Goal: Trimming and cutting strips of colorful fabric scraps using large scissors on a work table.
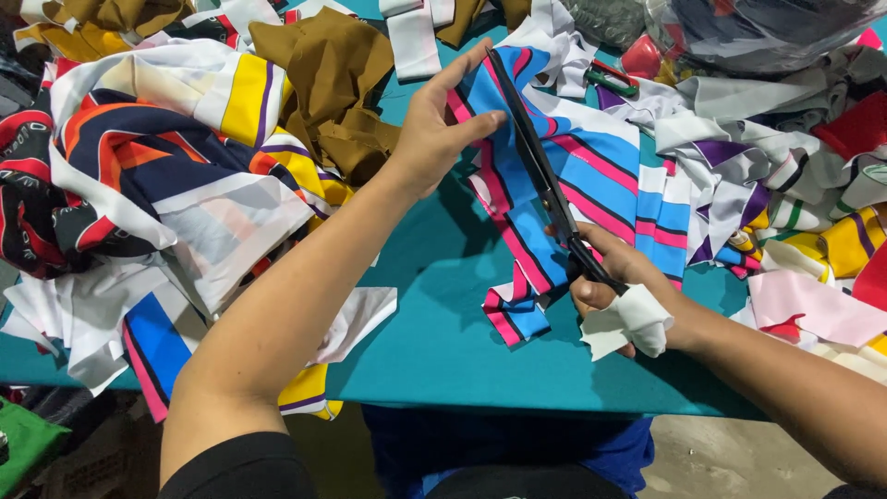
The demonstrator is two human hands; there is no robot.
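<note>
A strip of blue fabric with pink, white and dark stripes point(554, 176) lies on the teal desk point(443, 305), running from the far middle toward the near edge, where its end folds over itself. Long black scissors point(540, 162) lie along the strip, blades pointing away toward the far edge and all but closed on the cloth.

The right hand point(610, 277) has its grip clamped on the scissor handles, close to the near edge; a wad of white cloth point(633, 323) is wrapped about its thumb side. The left hand point(439, 125) presses the strip's left edge flat, fingers stretched out and apart, thumb resting on the stripes just beside the blades.

Left of the strip sits a heap of striped pieces point(157, 166) in navy, orange, yellow and white, some hanging over the desk's near left edge. Brown cloth point(337, 83) is bunched behind the left hand. Toward the right edge lie more scraps point(785, 176) in white, purple, yellow, pink and red.
</note>
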